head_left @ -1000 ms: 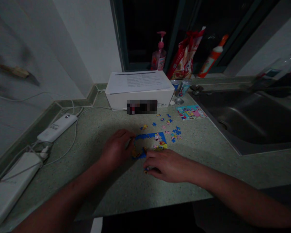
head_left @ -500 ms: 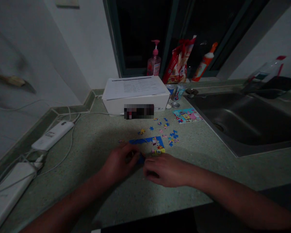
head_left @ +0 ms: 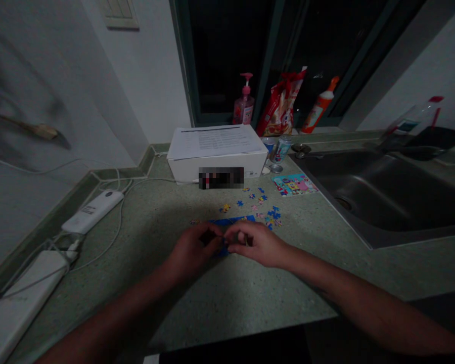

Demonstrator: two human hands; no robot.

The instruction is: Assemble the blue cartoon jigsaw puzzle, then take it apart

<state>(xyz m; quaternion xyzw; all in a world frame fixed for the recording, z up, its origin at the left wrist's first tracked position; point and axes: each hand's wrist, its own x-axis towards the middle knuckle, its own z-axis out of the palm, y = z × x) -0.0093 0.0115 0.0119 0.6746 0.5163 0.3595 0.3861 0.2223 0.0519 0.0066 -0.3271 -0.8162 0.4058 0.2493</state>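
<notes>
On the countertop lies a partly assembled jigsaw puzzle (head_left: 227,221) with a blue border, largely covered by my hands. My left hand (head_left: 197,247) is closed in a pinch at its left side. Fingertips to fingertips with it, my right hand (head_left: 260,243) is also pinched, raised slightly over the puzzle. A small dark blue jigsaw piece (head_left: 223,241) shows between the two sets of fingertips; its outline is hard to make out. Loose jigsaw pieces (head_left: 274,212) are scattered behind and to the right, blue, pink and yellow.
A white box (head_left: 216,151) with a printed sheet on top stands behind the pieces. A colourful picture card (head_left: 296,184) lies beside the sink (head_left: 387,192). Cans (head_left: 282,147) stand by the box. Power strips (head_left: 93,211) and cables run along the left.
My right hand has lifted and turned, its fingertips now meeting those of my left hand. The right part of the puzzle has become covered. The view has tilted slightly upward.
</notes>
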